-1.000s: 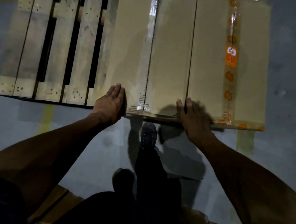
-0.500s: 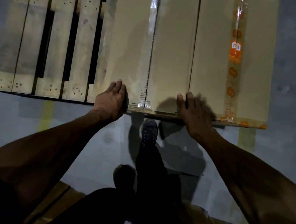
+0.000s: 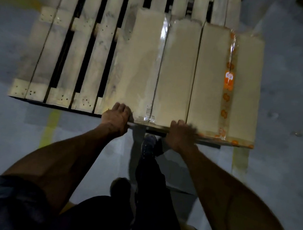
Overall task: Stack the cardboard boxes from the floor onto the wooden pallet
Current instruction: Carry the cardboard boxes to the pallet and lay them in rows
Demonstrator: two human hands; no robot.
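Cardboard boxes [image 3: 189,72] on pallet [image 3: 82,51]: left hand [image 3: 115,117], right hand [image 3: 179,133] gripping near edge; overhang risks tipping onto floor [image 3: 289,92].

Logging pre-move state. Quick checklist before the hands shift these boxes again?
1. Left hand on near edge of the left cardboard box: ok.
2. Right hand at near edge by the seam with the orange-taped cardboard box: ok; grip blurred.
3. Boxes side by side, touching: ok.
4. Boxes fully on wooden pallet: not ok, near edge overhangs.
5. Foot clear of overhang: not ok.
6. Bare slats on the left: ok.
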